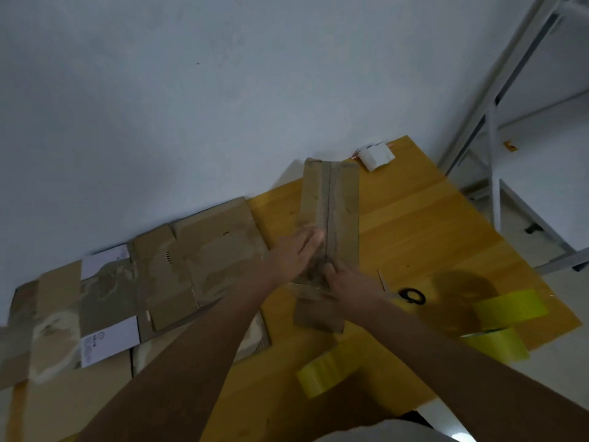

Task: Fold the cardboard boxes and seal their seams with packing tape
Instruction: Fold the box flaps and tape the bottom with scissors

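Note:
A narrow folded cardboard box (338,199) stands on the yellow table (424,218), with a strip of clear tape running along its centre seam. My left hand (294,253) lies flat on the box top left of the seam, fingers straight and blurred. My right hand (349,283) presses on the near end of the seam, fingers bent down over the box edge. Three rolls of yellowish packing tape lie near: one (322,373) in front of me, two (506,309) (497,344) at the right.
Flattened cardboard boxes (137,288) with white labels are stacked on the left of the table against the wall. Black-handled scissors (411,295) lie right of my right hand. A small white block (376,156) sits at the far corner. A metal rack (497,129) stands to the right.

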Demonstrator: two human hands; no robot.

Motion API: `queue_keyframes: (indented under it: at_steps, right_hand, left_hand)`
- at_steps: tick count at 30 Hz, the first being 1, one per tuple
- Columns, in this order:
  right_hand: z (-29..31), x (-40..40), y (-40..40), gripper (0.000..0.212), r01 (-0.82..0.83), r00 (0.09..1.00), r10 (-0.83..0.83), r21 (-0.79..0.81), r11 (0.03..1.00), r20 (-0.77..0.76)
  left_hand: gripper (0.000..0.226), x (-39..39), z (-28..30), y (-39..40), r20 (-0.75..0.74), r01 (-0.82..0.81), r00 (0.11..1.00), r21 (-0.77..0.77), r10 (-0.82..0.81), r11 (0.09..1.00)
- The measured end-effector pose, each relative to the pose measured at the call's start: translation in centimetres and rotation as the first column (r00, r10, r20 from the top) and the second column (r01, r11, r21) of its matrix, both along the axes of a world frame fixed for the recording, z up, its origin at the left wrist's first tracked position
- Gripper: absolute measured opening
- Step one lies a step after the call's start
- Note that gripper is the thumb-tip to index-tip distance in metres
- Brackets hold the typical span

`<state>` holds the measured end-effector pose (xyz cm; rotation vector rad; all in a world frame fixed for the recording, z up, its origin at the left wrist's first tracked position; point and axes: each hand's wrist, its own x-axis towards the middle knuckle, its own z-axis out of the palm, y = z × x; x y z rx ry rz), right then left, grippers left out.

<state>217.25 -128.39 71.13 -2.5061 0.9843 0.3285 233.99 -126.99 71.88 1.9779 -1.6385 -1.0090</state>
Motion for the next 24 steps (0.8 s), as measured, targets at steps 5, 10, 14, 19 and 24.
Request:
queue_keyframes:
  at_steps: [5, 10, 14, 19, 24]
  right_hand:
    - [-1.2, 1.3, -0.1, 0.037, -0.002, 0.992, -0.012, -0.104, 0.995, -0.129]
    - [-1.5, 2.6, -0.1, 0.041, -0.030, 0.983, -0.004, -0.183, 0.983, -0.184]
    - [-1.3, 3.1, -0.1, 0.049, -0.014, 0.977, -0.028, -0.198, 0.980, -0.210]
    - [-1.2, 3.8, 0.1, 0.054, 0.008, 0.965, -0.068, -0.232, 0.973, -0.252]
    - [-1.2, 3.9, 0.1, 0.055, 0.010, 0.962, -0.071, -0.224, 0.974, -0.265]
  left_hand:
    - [0.048, 2.9, -1.2, 6.5, -0.329, -0.648, 0.662, 0.200, 0.673, 0.735]
    - [0.045, 1.6, -4.9, 9.8, -0.566, -0.611, 0.292, 0.510, 0.771, 0.605]
    - [0.022, 0.4, -5.0, 9.7, -0.661, -0.666, 0.201, 0.449, 0.723, 0.595]
    - [0.006, 0.0, -5.7, 9.4, -0.654, -0.733, 0.206, 0.390, 0.728, 0.557]
    - [0.007, -0.5, -6.3, 8.6, -0.663, -0.762, 0.224, 0.338, 0.715, 0.552]
